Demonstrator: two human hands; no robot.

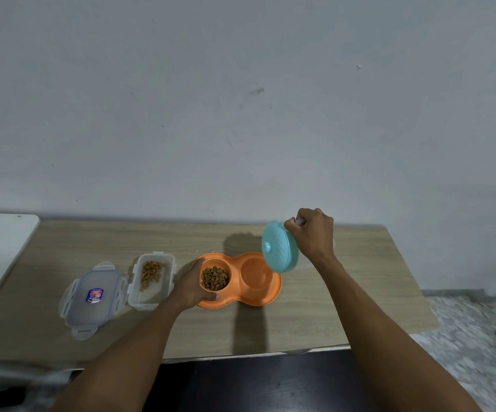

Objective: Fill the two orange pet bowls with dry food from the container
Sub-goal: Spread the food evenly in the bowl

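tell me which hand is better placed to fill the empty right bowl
Right. The right hand grips the teal scoop, tilted just over the empty right bowl. The left hand holds the orange feeder by its left end, next to the filled left bowl.

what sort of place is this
Probably a plain room in a home, though I can't be sure: a wood-grain table against a bare scuffed wall, speckled floor beside it, and an orange double pet bowl and clip-lid food container on top.
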